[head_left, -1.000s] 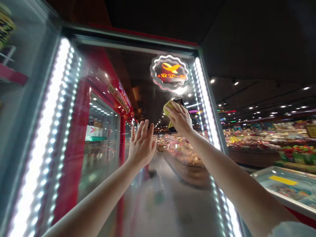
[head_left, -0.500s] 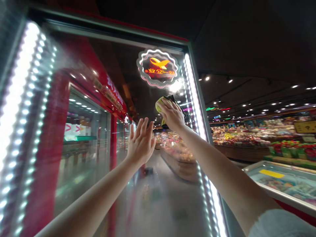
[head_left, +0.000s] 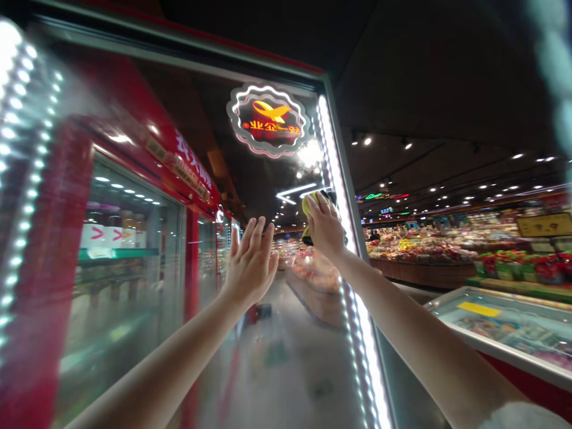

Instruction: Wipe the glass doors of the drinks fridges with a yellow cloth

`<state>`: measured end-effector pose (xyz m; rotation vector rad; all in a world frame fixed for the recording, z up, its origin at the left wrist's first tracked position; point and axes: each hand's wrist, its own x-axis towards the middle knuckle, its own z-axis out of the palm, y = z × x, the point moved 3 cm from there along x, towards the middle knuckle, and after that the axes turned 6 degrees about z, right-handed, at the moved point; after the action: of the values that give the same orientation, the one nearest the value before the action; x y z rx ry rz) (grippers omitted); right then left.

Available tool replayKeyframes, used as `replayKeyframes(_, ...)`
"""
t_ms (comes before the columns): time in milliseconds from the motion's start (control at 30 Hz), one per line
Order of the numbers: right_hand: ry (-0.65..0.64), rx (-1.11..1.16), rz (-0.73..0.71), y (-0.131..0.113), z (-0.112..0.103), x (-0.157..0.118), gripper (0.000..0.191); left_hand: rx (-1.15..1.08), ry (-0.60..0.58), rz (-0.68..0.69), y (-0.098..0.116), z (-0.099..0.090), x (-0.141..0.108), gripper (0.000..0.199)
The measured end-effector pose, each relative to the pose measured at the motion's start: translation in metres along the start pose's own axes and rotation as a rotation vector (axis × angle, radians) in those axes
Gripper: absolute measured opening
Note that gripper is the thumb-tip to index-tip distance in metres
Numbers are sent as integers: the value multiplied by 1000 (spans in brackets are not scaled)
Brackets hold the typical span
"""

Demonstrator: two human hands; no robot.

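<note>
A tall glass door with an LED-lit frame stands right before me. My right hand presses a yellow-and-black cloth on the pane, close to the bright light strip on its right side. Part of the cloth is hidden under the fingers. Lower and to the left, my left hand is open, fingers stretched upward and palm toward the glass; whether the palm touches it I cannot tell. Above both hands, a glowing scalloped sign with an orange logo shows reversed lettering.
Red-framed refrigerated cabinets with bottles inside appear through the glass on the left. On the right stands a chest freezer with a glass top. Behind it are produce displays and a yellow sign.
My right hand has slid the cloth slightly right and down, toward the light strip. The left hand keeps nearly the same pose. The door and sign have shifted left in view.
</note>
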<state>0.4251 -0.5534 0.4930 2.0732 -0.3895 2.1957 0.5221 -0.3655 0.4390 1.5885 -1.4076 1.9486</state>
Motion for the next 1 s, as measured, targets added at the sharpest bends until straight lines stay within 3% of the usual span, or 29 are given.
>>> replayKeyframes(100,0,32,25,-1,4,52,53,8,14,-2,8,10,7,61)
replayKeyframes(167,-18,32,11,-1,5,62,56,9,21,3,15,15,10,60)
replayKeyframes(300,-81,-23,-101,9,-2,10,60,-9,13,8,27,19,13,59)
replayKeyframes(433,-171,-42,-253,23,-27,-38,63,-33,-9,29,39,25,20,57)
replayKeyframes(500,-131,-10,-265,31,-43,-39,61,-36,-8,20,44,30,25,56)
replayKeyframes(600,37,-25,-252,44,-61,-36,48,-48,1,11,49,35,28,57)
replayKeyframes(667,88,-93,-251,54,-60,-39,38,-51,5,20,52,37,27,57)
replayKeyframes(733,58,-152,-250,63,-50,-38,36,-42,16,33,53,37,25,57)
replayKeyframes(800,14,-177,-252,68,-39,-25,38,-33,30,49,53,36,22,57)
replayKeyframes(1000,-26,-233,-216,56,-33,65,41,-33,55,76,51,36,19,58)
